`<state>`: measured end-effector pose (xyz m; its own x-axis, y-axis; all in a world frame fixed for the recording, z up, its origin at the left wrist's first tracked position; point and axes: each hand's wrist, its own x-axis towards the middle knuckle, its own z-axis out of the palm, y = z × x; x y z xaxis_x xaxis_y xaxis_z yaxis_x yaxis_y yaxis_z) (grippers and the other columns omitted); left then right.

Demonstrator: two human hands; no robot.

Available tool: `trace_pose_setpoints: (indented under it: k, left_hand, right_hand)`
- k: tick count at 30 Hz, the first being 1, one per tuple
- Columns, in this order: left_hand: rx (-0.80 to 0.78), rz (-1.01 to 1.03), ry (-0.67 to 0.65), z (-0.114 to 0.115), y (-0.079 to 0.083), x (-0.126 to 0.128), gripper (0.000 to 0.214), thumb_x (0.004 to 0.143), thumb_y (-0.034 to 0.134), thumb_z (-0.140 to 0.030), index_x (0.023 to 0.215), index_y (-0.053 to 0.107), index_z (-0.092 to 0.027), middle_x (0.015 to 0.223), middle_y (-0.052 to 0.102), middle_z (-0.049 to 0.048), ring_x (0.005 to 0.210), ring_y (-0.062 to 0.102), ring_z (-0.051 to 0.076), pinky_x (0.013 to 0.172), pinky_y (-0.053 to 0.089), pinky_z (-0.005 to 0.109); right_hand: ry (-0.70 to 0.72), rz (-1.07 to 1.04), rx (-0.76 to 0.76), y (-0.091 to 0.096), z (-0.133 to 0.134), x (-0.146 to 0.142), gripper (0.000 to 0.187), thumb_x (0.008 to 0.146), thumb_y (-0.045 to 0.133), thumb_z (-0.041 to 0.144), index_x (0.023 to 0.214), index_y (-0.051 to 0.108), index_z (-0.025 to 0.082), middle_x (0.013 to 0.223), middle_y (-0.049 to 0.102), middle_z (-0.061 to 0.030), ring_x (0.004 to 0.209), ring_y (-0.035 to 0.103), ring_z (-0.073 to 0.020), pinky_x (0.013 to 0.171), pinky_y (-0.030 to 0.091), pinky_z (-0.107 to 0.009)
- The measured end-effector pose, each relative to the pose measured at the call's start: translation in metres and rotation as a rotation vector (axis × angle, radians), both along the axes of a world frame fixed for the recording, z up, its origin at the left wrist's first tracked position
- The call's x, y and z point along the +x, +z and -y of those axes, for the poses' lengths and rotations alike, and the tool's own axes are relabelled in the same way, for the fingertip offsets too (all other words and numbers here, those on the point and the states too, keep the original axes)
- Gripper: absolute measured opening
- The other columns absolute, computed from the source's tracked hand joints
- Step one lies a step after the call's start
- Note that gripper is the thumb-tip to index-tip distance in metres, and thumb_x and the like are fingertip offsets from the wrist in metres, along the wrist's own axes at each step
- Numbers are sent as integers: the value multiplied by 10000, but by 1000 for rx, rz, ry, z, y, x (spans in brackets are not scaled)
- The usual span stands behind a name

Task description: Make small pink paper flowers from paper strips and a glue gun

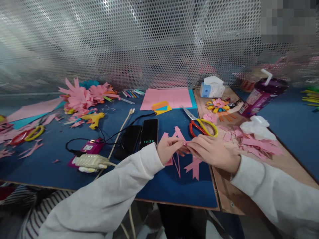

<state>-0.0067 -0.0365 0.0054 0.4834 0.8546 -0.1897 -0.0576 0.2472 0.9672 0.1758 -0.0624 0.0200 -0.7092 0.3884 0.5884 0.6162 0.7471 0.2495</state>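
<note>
Both my hands meet over the front of the blue tabletop. My left hand (169, 148) pinches one side of a small piece of pink paper (185, 143). The fingers of my right hand (213, 151) close on its other side, and they hide most of it. Under and around my hands lie cut pink paper strips (193, 167), some with forked ends. Just beyond my right hand rest scissors (199, 123) with one red and one yellow handle, blades partly apart and pointing away.
Two phones (149, 131), a power strip (91, 161) with cables and a yellow glue gun (93, 119) lie to the left. Pink paper flowers (83, 94) stand behind them. Pink sheets (165, 98), a tissue box (212, 89), a purple cup (263, 96) and paper scraps (259, 143) lie farther back and right.
</note>
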Motion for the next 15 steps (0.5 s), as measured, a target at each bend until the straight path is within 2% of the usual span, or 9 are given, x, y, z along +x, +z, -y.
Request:
trace_pose_setpoints:
  k: [3,5,11,15]
  left_hand:
    - [4,22,11,0,1,0,246,686,671,-350,718,649,-108,671,702,76,620,676,176,557,520,268]
    - [-4,36,20,0,3,0,247,673,684,-344,716,654,-103,657,697,70,615,674,171,551,520,257]
    - [-21,43,24,-1,3,1,225,687,674,-316,711,667,-93,622,690,73,629,677,175,554,519,250]
    - [-18,2,25,-1,4,1,181,717,645,-275,708,662,-95,624,695,77,626,679,183,567,525,270]
  right_hand:
    - [-5,-74,-49,-5,-1,-1,134,902,466,170,880,595,139,730,605,-45,647,551,-136,536,442,-262]
    - [-9,-165,-137,-9,-2,-2,135,905,451,168,884,584,154,750,600,-47,673,568,-136,543,451,-255]
    - [-70,-517,-555,-11,-1,-10,88,876,494,174,841,575,181,801,570,-33,704,562,-120,619,478,-256]
    - [-140,-619,-764,-3,0,-14,100,853,531,175,777,595,183,766,552,-14,677,524,-110,610,453,-250]
